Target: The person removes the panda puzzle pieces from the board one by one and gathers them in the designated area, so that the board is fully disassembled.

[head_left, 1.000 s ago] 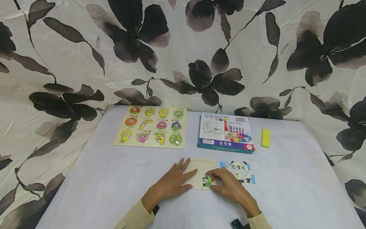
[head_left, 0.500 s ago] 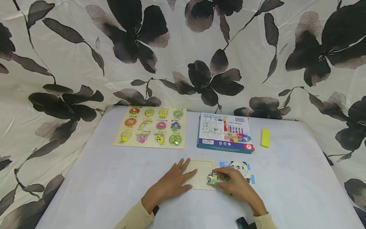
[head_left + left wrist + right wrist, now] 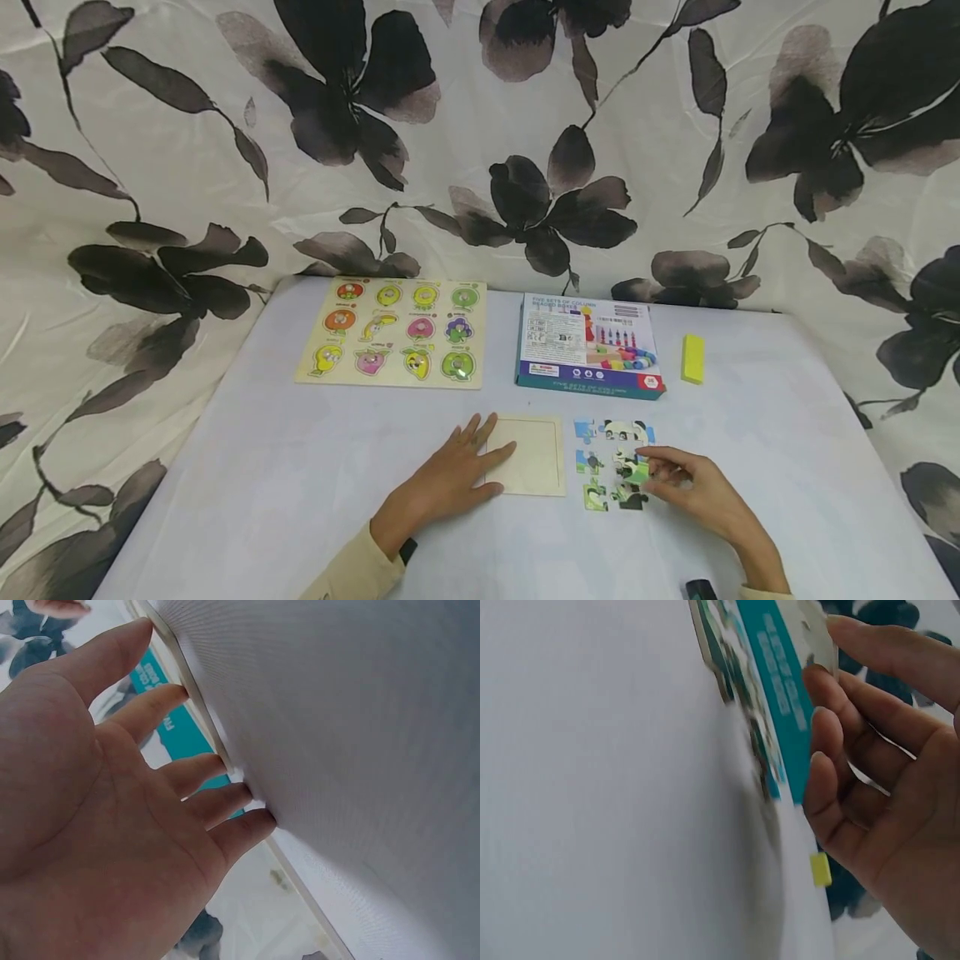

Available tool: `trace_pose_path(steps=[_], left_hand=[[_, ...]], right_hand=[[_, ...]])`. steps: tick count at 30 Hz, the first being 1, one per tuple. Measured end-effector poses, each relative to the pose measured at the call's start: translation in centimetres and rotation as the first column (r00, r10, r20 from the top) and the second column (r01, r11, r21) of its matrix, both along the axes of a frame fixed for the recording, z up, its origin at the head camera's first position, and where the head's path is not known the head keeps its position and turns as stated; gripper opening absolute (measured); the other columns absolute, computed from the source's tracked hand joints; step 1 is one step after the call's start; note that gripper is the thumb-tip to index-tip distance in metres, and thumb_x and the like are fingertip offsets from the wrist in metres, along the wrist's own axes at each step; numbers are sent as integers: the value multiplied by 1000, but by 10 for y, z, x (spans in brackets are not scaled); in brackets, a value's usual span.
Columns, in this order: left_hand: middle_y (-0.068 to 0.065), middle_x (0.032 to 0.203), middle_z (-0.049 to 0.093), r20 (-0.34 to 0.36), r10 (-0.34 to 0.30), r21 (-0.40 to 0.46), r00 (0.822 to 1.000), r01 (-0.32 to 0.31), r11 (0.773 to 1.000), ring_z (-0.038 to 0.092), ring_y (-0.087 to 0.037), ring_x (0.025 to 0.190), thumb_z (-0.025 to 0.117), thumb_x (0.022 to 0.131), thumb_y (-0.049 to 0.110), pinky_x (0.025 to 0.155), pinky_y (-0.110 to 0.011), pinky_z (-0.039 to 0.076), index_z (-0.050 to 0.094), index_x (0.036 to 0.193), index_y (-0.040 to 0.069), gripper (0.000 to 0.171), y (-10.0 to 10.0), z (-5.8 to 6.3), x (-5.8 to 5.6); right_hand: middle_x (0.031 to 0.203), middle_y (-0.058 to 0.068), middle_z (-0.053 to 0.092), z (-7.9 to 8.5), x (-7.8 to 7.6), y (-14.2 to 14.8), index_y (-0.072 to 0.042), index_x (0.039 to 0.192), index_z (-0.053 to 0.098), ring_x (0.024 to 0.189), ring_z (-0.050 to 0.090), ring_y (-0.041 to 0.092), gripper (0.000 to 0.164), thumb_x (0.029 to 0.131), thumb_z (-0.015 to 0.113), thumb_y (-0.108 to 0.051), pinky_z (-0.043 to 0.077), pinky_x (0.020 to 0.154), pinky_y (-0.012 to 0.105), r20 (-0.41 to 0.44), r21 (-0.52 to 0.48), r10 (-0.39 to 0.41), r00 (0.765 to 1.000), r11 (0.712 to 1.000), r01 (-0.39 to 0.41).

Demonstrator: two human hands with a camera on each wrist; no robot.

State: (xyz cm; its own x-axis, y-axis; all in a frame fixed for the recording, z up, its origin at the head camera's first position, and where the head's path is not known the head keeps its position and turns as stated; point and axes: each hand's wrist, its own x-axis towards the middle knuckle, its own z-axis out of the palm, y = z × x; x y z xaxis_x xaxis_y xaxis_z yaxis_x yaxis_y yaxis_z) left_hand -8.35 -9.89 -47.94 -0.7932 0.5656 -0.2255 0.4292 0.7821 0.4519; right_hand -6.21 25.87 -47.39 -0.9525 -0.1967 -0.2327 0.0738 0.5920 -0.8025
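Observation:
My left hand point(image 3: 453, 471) lies spread at the left edge of a pale wooden puzzle tray point(image 3: 534, 458), fingertips on its frame. The tray's recess holds no pieces. In the left wrist view, the fingers point(image 3: 196, 774) are straight and touch the tray's edge. My right hand point(image 3: 701, 490) pinches a green, black and white puzzle piece point(image 3: 637, 473) between thumb and fingers, over the right side of the loose panda pieces. From behind, the right wrist view shows the pale back of that puzzle piece point(image 3: 819, 637). Below the raised hand lie a panda-face piece point(image 3: 622, 432) and a green piece point(image 3: 595, 497).
A fruit puzzle board point(image 3: 393, 333) lies at the back left of the white table point(image 3: 300, 500). Right of it sits a bead-set box point(image 3: 588, 346), then a yellow block point(image 3: 693, 359). Floral cloth point(image 3: 480, 125) hangs behind the table.
My right hand has carried the pinched puzzle piece rightward, from over the tray to over the loose pieces, uncovering more of them. My left hand has stayed on the tray's edge.

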Motion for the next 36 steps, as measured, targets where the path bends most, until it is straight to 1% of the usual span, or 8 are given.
trace_pose_path(steps=[5,9,11,17,20,24,31,36], left_hand=[[-10,160,14,-8,-9,3,1000,9,1000,10,-32,147,63,92,36,116,-51,18,44,145,24,58,0,2,0],[-12,160,15,-10,-15,15,1000,15,1000,11,-33,147,63,92,36,116,-52,18,44,145,23,58,-1,2,1],[-12,160,15,-7,-15,15,1000,15,1000,11,-33,147,63,92,36,116,-52,18,44,145,23,58,-1,2,1],[-11,160,15,-12,-11,2,1000,11,1000,11,-32,147,63,92,36,116,-51,18,44,145,24,59,-1,2,1],[-10,160,14,-12,-7,-2,1000,7,1000,10,-32,147,63,91,37,116,-50,17,43,145,24,59,-1,3,1],[-9,160,14,-3,-3,0,1000,3,1000,9,-32,147,63,91,37,117,-50,16,43,146,25,59,-1,3,0],[-9,160,14,2,2,-2,1000,-2,1000,9,-31,147,64,91,37,117,-49,16,44,145,25,59,-1,2,1],[-9,160,15,2,3,0,1000,-3,1000,9,-31,147,64,91,37,117,-49,16,44,145,25,59,-1,3,2]], right_hand=[[87,4,61,0,8,18,-2,123,62,72,52,10,45,83,74,-19,46,62,23,55,37,-4,998,999,2],[89,5,61,0,14,27,0,124,62,73,51,8,48,82,74,-20,45,63,22,112,39,-5,994,999,0],[90,5,62,-1,18,31,2,124,60,74,51,7,49,83,74,-20,46,63,22,117,24,13,993,1000,-16],[88,3,62,-6,24,37,6,123,59,72,52,4,46,85,72,-15,47,60,22,68,-34,89,994,996,-87],[85,-1,61,-9,25,37,7,122,60,69,52,3,43,85,71,-12,46,58,22,13,-19,111,994,994,-111],[82,-2,60,-9,25,34,6,120,61,66,50,2,40,84,71,-9,45,56,21,-35,27,103,994,994,-102],[82,0,60,-9,25,30,3,121,62,64,47,2,40,84,70,-7,43,54,21,2,65,59,998,996,-59],[82,-1,59,-10,24,30,1,123,62,64,48,3,40,85,69,-7,43,54,21,-5,64,69,998,996,-69]])
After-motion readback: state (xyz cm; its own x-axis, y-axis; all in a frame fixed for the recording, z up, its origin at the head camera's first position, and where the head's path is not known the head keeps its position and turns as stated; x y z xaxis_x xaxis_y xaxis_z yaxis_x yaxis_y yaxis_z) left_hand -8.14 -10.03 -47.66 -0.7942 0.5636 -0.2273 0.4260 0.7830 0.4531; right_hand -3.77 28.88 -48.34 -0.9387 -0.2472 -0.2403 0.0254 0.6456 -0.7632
